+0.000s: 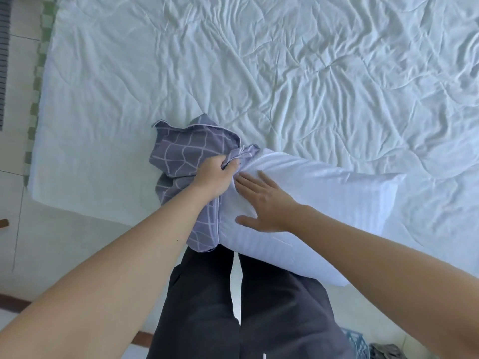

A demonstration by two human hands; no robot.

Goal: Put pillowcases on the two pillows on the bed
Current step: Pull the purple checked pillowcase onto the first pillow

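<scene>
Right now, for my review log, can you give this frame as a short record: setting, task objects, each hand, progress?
setting: bed with a wrinkled white sheet, person standing at its edge
pillow: white pillow lying at the near edge of the bed
pillowcase: grey pillowcase with white line pattern, bunched at the pillow's left end
left hand: left hand grips the bunched pillowcase edge
right hand: right hand lies flat, fingers spread, on the pillow
progress: only the pillow's left end is in the case; most is bare
second pillow: not in view
</scene>
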